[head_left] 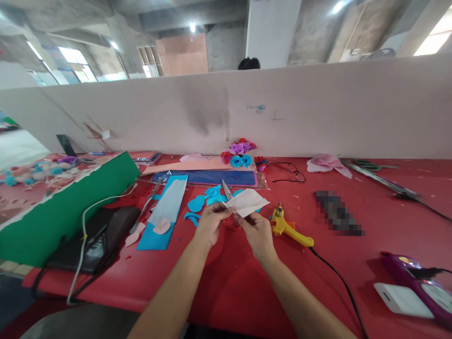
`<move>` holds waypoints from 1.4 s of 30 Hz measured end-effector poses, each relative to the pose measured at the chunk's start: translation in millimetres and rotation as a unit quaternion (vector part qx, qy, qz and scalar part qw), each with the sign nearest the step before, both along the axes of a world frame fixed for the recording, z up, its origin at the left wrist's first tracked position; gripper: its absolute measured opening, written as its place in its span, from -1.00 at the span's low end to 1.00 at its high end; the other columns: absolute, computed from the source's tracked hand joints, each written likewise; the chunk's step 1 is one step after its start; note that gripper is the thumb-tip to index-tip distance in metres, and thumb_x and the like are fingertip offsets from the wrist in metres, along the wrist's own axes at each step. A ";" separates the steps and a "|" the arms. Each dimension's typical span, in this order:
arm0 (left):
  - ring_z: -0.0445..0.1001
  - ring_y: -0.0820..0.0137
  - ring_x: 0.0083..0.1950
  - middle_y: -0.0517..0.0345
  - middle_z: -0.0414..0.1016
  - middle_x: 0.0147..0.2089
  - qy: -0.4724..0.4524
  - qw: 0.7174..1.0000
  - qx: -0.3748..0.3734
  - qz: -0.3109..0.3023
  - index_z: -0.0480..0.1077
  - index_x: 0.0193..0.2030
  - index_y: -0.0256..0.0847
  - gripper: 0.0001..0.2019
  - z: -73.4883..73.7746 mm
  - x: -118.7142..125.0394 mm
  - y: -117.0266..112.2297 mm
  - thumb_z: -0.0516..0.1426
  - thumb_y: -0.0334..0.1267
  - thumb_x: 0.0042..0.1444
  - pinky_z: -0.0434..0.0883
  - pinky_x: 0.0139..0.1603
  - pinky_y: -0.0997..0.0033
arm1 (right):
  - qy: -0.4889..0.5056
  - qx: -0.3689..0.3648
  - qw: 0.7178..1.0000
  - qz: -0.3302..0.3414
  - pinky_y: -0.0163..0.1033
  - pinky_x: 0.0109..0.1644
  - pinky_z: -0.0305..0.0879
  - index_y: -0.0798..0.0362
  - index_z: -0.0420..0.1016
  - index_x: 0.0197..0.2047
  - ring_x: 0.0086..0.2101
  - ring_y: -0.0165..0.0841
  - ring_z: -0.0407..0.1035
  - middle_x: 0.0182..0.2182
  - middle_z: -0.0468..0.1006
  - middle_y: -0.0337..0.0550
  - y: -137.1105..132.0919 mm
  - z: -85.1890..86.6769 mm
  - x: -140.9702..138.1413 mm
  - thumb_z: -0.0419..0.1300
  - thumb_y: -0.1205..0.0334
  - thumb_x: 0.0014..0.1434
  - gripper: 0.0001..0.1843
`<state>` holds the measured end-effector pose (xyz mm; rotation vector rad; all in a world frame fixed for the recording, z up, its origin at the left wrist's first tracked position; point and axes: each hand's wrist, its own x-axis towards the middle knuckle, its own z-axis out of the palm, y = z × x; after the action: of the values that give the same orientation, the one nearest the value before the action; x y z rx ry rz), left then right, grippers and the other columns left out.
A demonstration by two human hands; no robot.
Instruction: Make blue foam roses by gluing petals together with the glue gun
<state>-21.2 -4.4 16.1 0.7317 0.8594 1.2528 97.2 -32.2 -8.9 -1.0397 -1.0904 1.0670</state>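
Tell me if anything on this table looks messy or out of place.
Mostly clutter: blue scraps lie loose on the table beside the left hand holding scissors and the right hand holding a sheet. The glue gun lies on its side. Nothing looks broken.

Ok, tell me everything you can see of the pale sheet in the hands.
The sheet is thin, pale pinkish-white, perhaps paper or craft foam. It is a flat, roughly four-cornered piece, one corner pointing right, held above the red table. The right hand pinches its lower edge; the scissors, in the left hand, meet its left edge, blade tip pointing up and away. Blue offcuts lie behind it.
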 end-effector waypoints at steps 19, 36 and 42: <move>0.38 0.54 -0.43 0.26 0.44 -0.51 -0.006 1.000 0.012 0.018 0.44 -0.51 -0.27 -0.78 -1.3 2.2 1.2 0.37 -0.36 -0.35 0.30 -0.31 0.53 | -0.174 0.041 0.983 -0.050 -0.26 -0.30 0.26 0.06 0.57 -0.37 -0.42 -0.30 0.37 -0.44 0.56 -0.17 -3.0 1.6 -0.3 0.20 0.10 0.07 -0.78; 0.40 0.45 -0.47 0.08 0.50 -0.52 0.041 0.994 -0.005 -0.104 0.52 -0.49 -0.35 -0.75 -4.9 -0.7 -0.7 0.37 -0.21 -0.29 0.33 -0.37 0.42 | -0.019 -0.028 0.999 0.039 -0.28 -0.42 0.18 0.04 0.55 -0.34 -0.53 -0.38 0.23 -0.58 0.42 -0.25 1.4 4.8 1.8 0.18 0.09 0.05 -0.78; 0.34 0.50 -0.59 0.16 0.44 -0.62 0.009 0.997 -0.011 -0.080 0.47 -0.56 -0.33 -0.75 -4.0 1.0 -0.7 0.36 -0.20 -0.29 0.30 -0.50 0.46 | 0.085 -0.125 0.982 0.116 -0.33 -0.54 0.09 0.08 0.46 -0.48 -0.63 -0.49 0.15 -0.61 0.41 -0.24 2.3 7.1 2.4 0.28 -0.03 -0.07 -0.69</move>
<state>-20.2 -5.1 12.1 0.7792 0.8112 1.0938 99.6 -29.9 -1.9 -1.0117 -0.9705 1.4831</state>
